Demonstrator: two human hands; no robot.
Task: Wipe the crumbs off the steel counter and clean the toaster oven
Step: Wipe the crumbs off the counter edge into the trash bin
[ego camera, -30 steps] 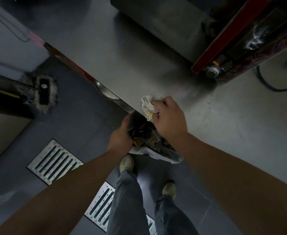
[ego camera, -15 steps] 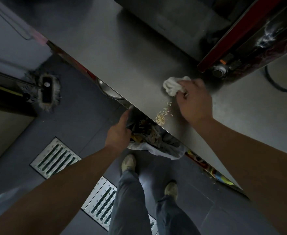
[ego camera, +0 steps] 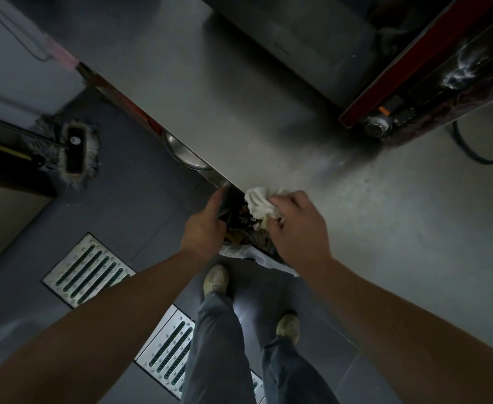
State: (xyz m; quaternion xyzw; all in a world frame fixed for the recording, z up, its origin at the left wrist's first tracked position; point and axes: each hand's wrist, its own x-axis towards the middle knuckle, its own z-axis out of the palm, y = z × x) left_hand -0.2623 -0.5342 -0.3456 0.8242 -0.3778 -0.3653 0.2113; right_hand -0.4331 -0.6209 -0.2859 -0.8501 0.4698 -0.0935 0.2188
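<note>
Nearest: the person's trouser legs and shoes (ego camera: 216,279) on grey floor tiles, two slotted floor drains (ego camera: 89,269) to the left. Just above them, a bin (ego camera: 248,237) lined with a white bag sits tucked under the lip of the steel surface (ego camera: 268,118), already holding mixed scraps. Left hand (ego camera: 204,228) curls on the bin's dark rim, thumb up along it, holding it against the edge. Right hand (ego camera: 297,228) grips a bunched white cloth (ego camera: 258,204), fingers folded over it, right at the surface edge above the bin's mouth; a few pale crumbs (ego camera: 264,223) show just under the cloth, seemingly going over. Judgement: step in hand is the sweep-off into the bin. Cloth is soft, light, shapeless; best held wadded in the palm with a flat face down, else crumbs slip past the folds. Crumbs are loose and dry, likely to scatter if flicked. Steel looks slick, streaked where wiped. Farther out: the toaster oven (ego camera: 431,91) with red-trimmed door hanging open, a knob at its corner, glass smeared; looks untouched so far. Black cord (ego camera: 472,150) loops beside it. Far left, a mop head (ego camera: 74,151) on the floor.
</note>
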